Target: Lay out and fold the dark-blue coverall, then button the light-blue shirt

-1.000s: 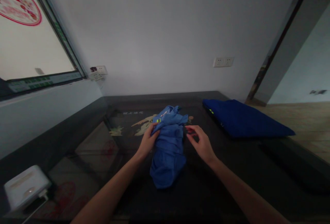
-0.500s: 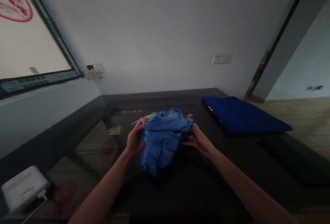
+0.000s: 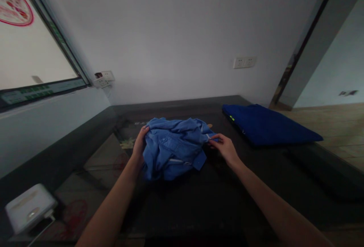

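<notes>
A crumpled blue shirt (image 3: 173, 146) with buttons and a pocket lies on the dark glass-topped table (image 3: 199, 201) in front of me. My left hand (image 3: 139, 144) grips the shirt's left edge, fingers curled over the cloth. My right hand (image 3: 224, 146) pinches the shirt's right edge, and the cloth is stretched wide between both hands.
A folded dark blue garment (image 3: 264, 125) lies at the table's right rear. A white device with a cable (image 3: 30, 207) sits at the near left corner. A window (image 3: 31, 50) is to the left, wall sockets (image 3: 244, 62) behind, a doorway at right.
The shirt lay in a narrow bundle; both hands took its sides, lifted it and pulled it apart sideways, so it now spreads wider across the table.
</notes>
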Demonstrator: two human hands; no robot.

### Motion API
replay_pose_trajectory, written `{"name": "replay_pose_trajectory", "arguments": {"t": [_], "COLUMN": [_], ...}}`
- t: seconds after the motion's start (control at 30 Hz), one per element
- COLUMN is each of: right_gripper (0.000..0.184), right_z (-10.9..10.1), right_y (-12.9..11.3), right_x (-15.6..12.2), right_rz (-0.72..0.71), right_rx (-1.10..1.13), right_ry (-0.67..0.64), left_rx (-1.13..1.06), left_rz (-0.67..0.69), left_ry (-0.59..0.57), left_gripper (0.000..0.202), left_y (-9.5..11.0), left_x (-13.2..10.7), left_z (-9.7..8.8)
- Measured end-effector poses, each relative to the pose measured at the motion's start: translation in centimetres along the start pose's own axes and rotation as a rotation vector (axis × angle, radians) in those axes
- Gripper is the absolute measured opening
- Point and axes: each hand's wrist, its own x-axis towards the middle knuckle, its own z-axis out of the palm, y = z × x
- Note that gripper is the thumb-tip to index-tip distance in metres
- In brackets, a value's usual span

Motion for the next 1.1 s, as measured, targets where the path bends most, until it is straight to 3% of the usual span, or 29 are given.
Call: {"name": "replay_pose_trajectory", "arguments": {"t": [0.2,0.33,0.4,0.5,0.6,0.7,0.77,0.83,0.87,0.93,1.0,1.1], "right_gripper": [0.035,0.036,0.034,0.040,0.052,0.051,0.044,0.031,0.026,0.021,0.025,0.045], "right_z": [-3.9,-7.0,-7.7,-7.8,-7.5,-7.1,-6.2,-4.6,-3.6,-1.3,0.7,2.6], "right_y": [-1.4,-0.6,0.5,2.1,2.7,1.5,0.1,-1.1,-1.6,-1.9,-1.5,-0.5], "right_x": [1.9,3.3,3.8,4.1,4.1,3.6,2.7,1.5,0.8,-0.7,-2.0,-3.1], "right_rz": [-0.139,-0.196,-0.138,0.002,-0.042,-0.300,-0.449,-0.524,-0.535,-0.522,-0.484,-0.387], "right_rx": [0.206,0.331,0.332,0.198,-0.121,-0.533,-0.687,-0.723,-0.719,-0.711,-0.727,-0.815], "right_ry": [0.301,0.479,0.475,0.347,0.325,0.470,0.493,0.324,0.176,-0.146,-0.357,-0.478], "left_rx": [0.446,0.494,0.464,0.405,0.396,0.448,0.511,0.552,0.604,0.693,0.751,0.741], "left_rz": [0.217,0.249,0.259,0.321,0.480,0.563,0.497,0.473,0.457,0.421,0.380,0.333], "left_ry": [0.380,0.551,0.569,0.529,0.482,0.323,-0.013,-0.303,-0.516,-0.789,-0.909,-0.912], "left_gripper": [0.029,0.027,0.032,0.035,0.024,0.018,0.022,0.023,0.031,0.054,0.070,0.059], "left_y": [-1.4,-3.1,-4.1,-4.9,-3.5,-0.7,0.9,1.6,1.5,0.8,-0.4,-2.0], "left_x": [3.3,4.4,4.5,4.6,4.3,2.9,1.3,-0.7,-1.7,-3.4,-4.4,-4.5], "left_z": [-5.3,-8.8,-10.1,-11.0,-10.0,-6.4,-3.2,-0.1,1.1,2.7,3.3,3.1]}}
